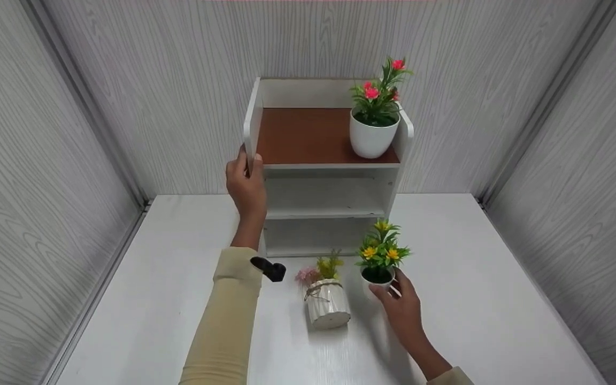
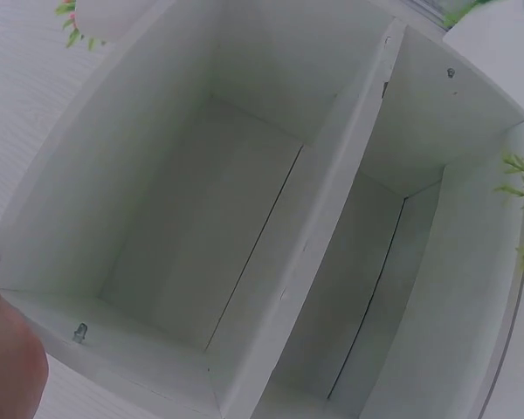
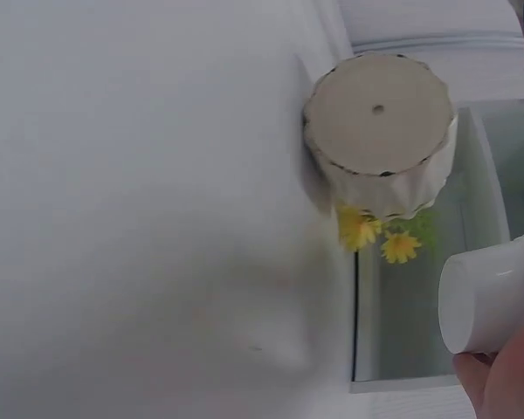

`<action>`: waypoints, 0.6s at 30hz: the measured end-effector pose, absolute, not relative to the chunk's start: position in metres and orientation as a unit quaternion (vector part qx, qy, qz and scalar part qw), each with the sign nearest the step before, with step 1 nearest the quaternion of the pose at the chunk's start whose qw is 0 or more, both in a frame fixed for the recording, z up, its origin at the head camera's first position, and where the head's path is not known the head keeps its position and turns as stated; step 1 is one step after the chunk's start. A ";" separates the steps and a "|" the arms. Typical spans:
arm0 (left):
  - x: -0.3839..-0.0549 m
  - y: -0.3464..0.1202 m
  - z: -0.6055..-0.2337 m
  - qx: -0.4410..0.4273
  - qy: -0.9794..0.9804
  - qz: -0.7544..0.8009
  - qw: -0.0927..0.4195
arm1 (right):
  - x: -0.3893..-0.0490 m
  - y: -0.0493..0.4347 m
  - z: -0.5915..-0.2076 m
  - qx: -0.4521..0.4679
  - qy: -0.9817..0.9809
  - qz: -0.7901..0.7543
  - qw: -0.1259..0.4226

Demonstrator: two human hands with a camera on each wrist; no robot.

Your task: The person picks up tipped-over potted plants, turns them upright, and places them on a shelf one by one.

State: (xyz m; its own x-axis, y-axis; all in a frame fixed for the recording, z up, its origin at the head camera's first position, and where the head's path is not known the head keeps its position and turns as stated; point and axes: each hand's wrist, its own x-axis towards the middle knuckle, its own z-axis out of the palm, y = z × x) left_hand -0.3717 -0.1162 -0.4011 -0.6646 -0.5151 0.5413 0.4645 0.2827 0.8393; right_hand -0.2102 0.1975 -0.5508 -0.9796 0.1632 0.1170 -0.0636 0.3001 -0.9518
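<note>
My left hand grips the left side panel of a small white shelf unit, thumb on the panel's inner side. In the left wrist view, only part of that hand shows at the panel's edge. My right hand holds a small white pot with yellow flowers, thumb and fingers round it, in front of the shelf's lower right. From below, the right wrist view shows this pot's smooth base. Beside it a ridged whitish pot, tied with twine, lies on its side, flowers towards the shelf.
On the shelf's brown top board, at the right, stands a larger white pot with pink-red flowers. Two open compartments lie below. The unit stands on a white table against a grey wood-grain wall, with side walls left and right.
</note>
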 end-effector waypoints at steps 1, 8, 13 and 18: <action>-0.371 -0.117 -0.401 0.017 -0.688 -0.598 0.410 | -0.211 0.195 -0.545 -0.023 -0.800 0.591 0.099; -0.370 -0.120 -0.400 0.013 -0.703 -0.582 0.408 | -0.218 0.178 -0.502 0.040 -0.800 0.582 0.138; -0.372 -0.120 -0.400 0.017 -0.711 -0.572 0.407 | -0.227 0.167 -0.470 0.079 -0.791 0.583 0.167; -0.373 -0.120 -0.400 0.014 -0.709 -0.573 0.411 | -0.239 0.157 -0.439 0.106 -0.785 0.580 0.190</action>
State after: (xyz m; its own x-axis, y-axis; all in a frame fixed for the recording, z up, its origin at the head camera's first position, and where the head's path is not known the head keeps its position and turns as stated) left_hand -0.3726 -0.1199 -0.4002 -0.6623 -0.4901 0.5668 0.4512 0.3431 0.8238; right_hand -0.2386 0.1574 -0.4390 -0.9051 0.0547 0.4217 -0.3872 0.3042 -0.8704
